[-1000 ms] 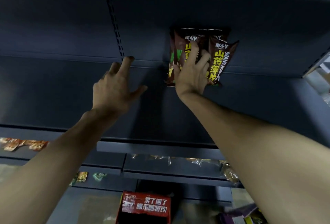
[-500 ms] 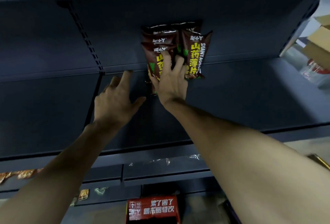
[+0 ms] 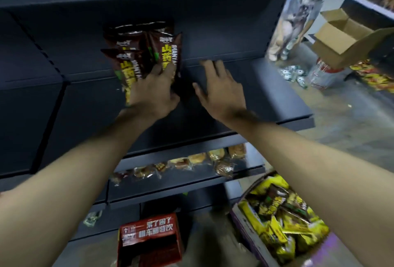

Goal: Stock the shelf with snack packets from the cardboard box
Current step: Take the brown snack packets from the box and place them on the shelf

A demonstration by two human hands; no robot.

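Note:
Several dark brown snack packets (image 3: 145,53) with yellow lettering stand at the back of the dark shelf (image 3: 266,92). My left hand (image 3: 153,92) lies on their fronts and holds them against the back panel. Just to the right, my right hand (image 3: 219,87) hovers over the bare shelf board with fingers spread and nothing in it. At the lower right, on the floor, the cardboard box (image 3: 236,217) holds many yellow and brown snack packets (image 3: 279,220).
A red carton (image 3: 149,232) sits on the floor below me. The lower shelf (image 3: 170,183) carries wrapped buns (image 3: 191,160). To the right are an open brown box (image 3: 341,36), loose goods on the floor (image 3: 294,75) and a standing person (image 3: 290,21).
My right hand has let go of the packets and moved right. My left hand has moved onto the packets. The view has swung right, showing the box of packets.

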